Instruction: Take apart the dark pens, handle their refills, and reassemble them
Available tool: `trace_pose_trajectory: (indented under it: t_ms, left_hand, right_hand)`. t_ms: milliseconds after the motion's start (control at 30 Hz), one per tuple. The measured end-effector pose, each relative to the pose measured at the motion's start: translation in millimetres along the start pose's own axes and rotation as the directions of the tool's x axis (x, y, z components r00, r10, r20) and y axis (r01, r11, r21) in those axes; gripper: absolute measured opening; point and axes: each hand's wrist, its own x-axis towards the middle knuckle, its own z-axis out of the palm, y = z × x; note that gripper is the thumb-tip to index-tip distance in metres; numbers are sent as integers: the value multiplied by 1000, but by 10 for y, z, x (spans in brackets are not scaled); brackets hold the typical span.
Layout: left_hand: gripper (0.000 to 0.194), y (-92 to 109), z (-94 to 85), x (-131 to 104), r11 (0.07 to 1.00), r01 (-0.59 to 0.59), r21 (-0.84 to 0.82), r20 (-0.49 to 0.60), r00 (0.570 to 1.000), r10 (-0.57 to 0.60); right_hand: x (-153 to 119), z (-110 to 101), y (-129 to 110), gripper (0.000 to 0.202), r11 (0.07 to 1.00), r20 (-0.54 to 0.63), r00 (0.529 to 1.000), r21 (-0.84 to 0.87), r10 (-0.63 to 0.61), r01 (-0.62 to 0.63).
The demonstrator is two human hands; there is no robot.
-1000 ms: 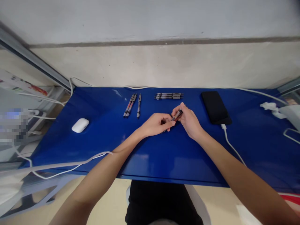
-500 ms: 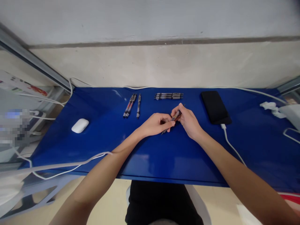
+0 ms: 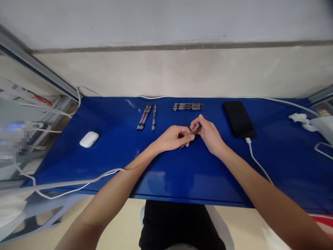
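- A pen [image 3: 196,128] is held between both hands above the middle of the table [image 3: 166,173]; it is slanted, with one end pointed near left and the other far right.
- By the left hand [image 3: 175,138], the pen's near part is pinched between thumb and fingers.
- By the right hand [image 3: 208,133], its far part is grasped with bent fingers.
- Whether the table is touched by the pen cannot be told.
- To the far left of the hands, two upright-lying pens [image 3: 144,117] are set side by side, and a single pen [image 3: 154,118] is placed just to their right.
- Straight beyond the hands, crosswise pens [image 3: 187,106] are lined up closely together, laid left to right.
- On the right, a black phone [image 3: 238,118] is laid flat, with a white cable [image 3: 256,161] joined to its near end.
- On the left, a white case [image 3: 89,139] is set well apart from the hands.
- At the far right, crumpled tissue [image 3: 303,121] is seen.
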Motion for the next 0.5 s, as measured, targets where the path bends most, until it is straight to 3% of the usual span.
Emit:
trace_pose_trajectory:
  t_ms: [333, 500]
  left_hand:
    - [36, 6, -8, -2, 1000, 6, 3, -12, 1000, -5]
    - [36, 20, 0, 0, 1000, 11, 17, -75, 997, -9]
  right_hand:
    - [5, -14, 11, 56, 1000, 10, 1000, 0, 0, 0]
    - [11, -23, 21, 58, 1000, 3, 1000, 16, 0, 0]
